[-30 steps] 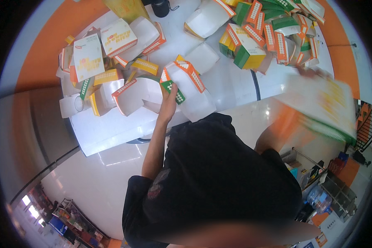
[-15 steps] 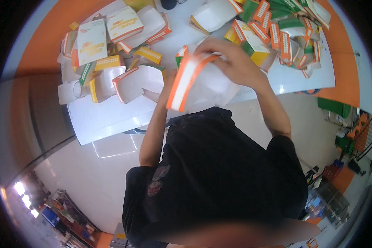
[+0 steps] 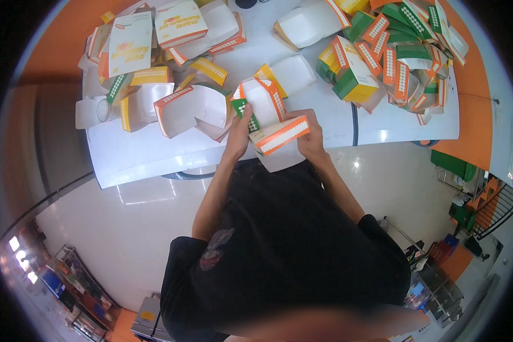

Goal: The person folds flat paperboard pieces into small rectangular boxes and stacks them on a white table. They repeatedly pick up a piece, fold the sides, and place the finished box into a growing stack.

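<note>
Close to the table's near edge I hold an opened paper food box (image 3: 262,98), white inside with orange and green scalloped sides. My left hand (image 3: 240,130) is closed on its green side. On the other side, my right hand (image 3: 309,137) pinches the end of an orange-and-white striped panel (image 3: 283,134), tilted toward me. A white flap hangs below that panel; whether this is all one box I cannot tell. Just beyond lies an open yellow-edged box (image 3: 293,75). Left of my left hand rests another open orange-edged box (image 3: 191,111).
Closed white boxes (image 3: 130,45) and opened ones are heaped at the table's left. A dense pile of green, orange and yellow boxes (image 3: 396,57) covers its right. One open white box (image 3: 310,25) lies at the far middle. The white table (image 3: 137,162) ends just before my body.
My right hand has come down and toward me from over the box to its right end. The box now lies more opened out, its striped panel turned from steep to nearly level.
</note>
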A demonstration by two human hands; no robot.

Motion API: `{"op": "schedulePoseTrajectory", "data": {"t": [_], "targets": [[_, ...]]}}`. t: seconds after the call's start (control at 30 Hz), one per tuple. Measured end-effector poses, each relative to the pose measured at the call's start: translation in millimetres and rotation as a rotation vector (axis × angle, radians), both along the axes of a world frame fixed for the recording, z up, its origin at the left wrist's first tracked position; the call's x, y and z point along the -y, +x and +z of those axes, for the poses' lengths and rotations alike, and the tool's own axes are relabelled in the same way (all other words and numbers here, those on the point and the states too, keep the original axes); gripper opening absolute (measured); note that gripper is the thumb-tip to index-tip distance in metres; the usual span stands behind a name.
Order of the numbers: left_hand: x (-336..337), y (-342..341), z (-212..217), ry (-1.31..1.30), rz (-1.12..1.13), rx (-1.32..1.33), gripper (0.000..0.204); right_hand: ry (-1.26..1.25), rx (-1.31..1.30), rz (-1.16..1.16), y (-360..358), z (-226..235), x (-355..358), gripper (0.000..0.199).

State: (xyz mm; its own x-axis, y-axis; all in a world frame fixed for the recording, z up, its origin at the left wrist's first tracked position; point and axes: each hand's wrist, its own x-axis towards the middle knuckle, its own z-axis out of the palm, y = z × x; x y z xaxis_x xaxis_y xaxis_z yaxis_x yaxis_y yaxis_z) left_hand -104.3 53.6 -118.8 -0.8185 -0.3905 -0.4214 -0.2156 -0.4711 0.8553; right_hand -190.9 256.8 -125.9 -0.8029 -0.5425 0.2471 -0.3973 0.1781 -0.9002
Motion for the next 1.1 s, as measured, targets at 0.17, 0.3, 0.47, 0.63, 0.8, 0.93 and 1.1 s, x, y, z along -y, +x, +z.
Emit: {"op": "schedulePoseTrajectory", "data": {"t": [0.17,0.3,0.47,0.63,0.8,0.93,1.1], "targets": [[9.1,-15.3,-4.4,0.086,-0.164,0.054,0.074,0.131,-0.14,0.159,-20.8,-1.7,0.8,0.024],[8.7,-15.9,-20.7,0.01,-0.164,0.018,0.076,0.098,-0.132,0.128,-19.0,-21.2,0.9,0.022],[5.2,-5.3,-27.0,-0.345,-0.303,-0.303,0.083,-0.112,0.295,-0.166,5.8,-41.3,14.1,0.03],[-15.4,-1.5,-22.6,-0.489,-0.211,-0.264,0.096,0.067,0.62,-0.028,2.3,-35.4,8.1,0.057],[-16.5,-12.6,-10.3,-0.36,-0.119,-0.223,0.095,0.018,0.475,0.2,-6.9,4.4,4.5,0.077],[-12.7,-14.9,14.9,-0.554,-0.244,-0.257,0.093,-0.301,0.409,0.148,-33.0,39.1,21.3,0.079],[-11.4,-13.3,48.3,-0.69,-0.344,-0.298,0.071,-0.32,0.326,-0.18,-45.4,52.5,44.6,0.046]]}}
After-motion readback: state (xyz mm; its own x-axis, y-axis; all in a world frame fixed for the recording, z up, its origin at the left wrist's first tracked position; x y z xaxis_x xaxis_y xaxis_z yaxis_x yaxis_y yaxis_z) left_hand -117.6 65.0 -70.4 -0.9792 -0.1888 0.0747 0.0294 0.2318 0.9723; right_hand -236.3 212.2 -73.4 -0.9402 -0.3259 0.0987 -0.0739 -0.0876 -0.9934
